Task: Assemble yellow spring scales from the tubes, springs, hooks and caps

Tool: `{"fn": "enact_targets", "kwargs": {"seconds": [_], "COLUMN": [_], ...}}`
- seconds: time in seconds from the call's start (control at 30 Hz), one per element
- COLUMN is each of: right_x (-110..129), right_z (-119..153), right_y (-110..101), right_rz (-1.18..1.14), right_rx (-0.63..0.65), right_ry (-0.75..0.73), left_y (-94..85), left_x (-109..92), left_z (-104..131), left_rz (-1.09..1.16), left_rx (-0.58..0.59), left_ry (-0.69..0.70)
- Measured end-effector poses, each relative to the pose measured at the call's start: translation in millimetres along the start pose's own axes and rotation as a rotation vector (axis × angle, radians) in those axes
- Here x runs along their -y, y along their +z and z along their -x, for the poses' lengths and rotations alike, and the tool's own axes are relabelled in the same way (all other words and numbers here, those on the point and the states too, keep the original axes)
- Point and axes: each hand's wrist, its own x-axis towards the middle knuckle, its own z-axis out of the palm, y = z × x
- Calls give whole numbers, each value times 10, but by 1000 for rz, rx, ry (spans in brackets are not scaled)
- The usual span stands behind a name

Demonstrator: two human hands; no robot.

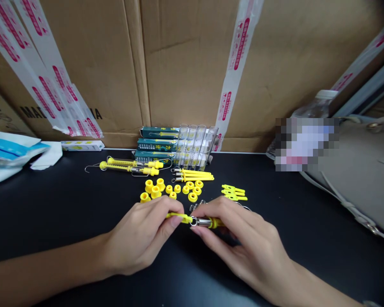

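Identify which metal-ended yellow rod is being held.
The rod in the right hand, right up by the yellow piece that the left hand pinches; the other rods lie together on the table.

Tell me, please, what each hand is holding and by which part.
The left hand pinches a flat yellow piece just behind its tip; the right hand holds a metal-capped yellow rod by its ring end.

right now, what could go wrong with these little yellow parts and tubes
The yellow clip in the left hand could slip at the metal-ended piece in the right hand, as fingertips hold it near a tiny ring. Either hand might scatter the loose yellow collars close by. The round clear tubes by the boxes may roll if bumped.
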Motion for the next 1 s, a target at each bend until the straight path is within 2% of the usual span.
{"fn": "enact_targets", "kwargs": {"seconds": [0.27, 0.4, 0.5, 0.6, 0.83, 1.0], "right_x": [22, 31, 40, 51, 46, 47], "right_z": [2, -11, -8, 7, 18, 1], "right_y": [-1, -8, -4, 6, 19, 13], "right_rz": [20, 34, 46, 70, 92, 5], "right_rx": [-53, -59, -67, -79, -125, -136], "right_ry": [-13, -7, -7, -13, 15, 46], "left_y": [-1, 24, 35, 33, 63, 80], "left_x": [-11, -6, -4, -15, -9, 30], "left_z": [-11, 27, 43, 36, 29, 25], "left_rz": [-12, 4, -2, -75, 19, 78], "left_rx": [-2, -126, -194, -186, -136, -110], "left_ry": [2, 20, 121, 192, 138, 119]}}
